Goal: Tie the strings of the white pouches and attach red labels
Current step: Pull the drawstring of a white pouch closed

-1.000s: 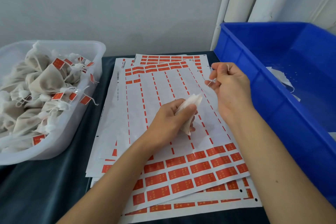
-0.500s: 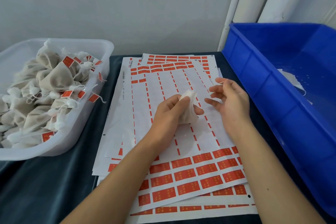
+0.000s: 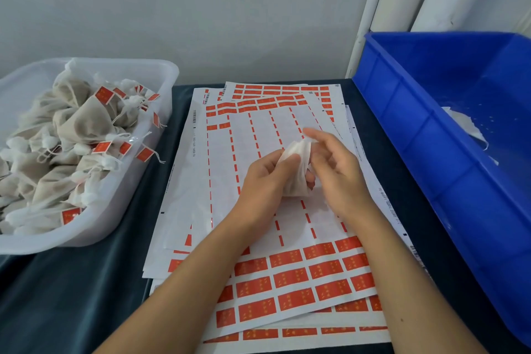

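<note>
A white pouch (image 3: 297, 169) is held above the label sheets (image 3: 287, 276), gripped in the curled fingers of the left hand (image 3: 265, 178); the right hand (image 3: 334, 172) touches it with loosely bent fingers. Print on the sheets' red labels (image 3: 290, 279) is too small to be read. Left of the sheets, tagged pouches (image 3: 83, 121) fill a clear tub (image 3: 161, 100); right, a blue crate (image 3: 425, 135).

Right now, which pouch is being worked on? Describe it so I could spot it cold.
Start at the label sheets between the clear tub and the blue bin. Above their middle, the left hand grips one white pouch; the right hand touches it. Unlike the tub's tagged pouches, it shows no red label.
</note>
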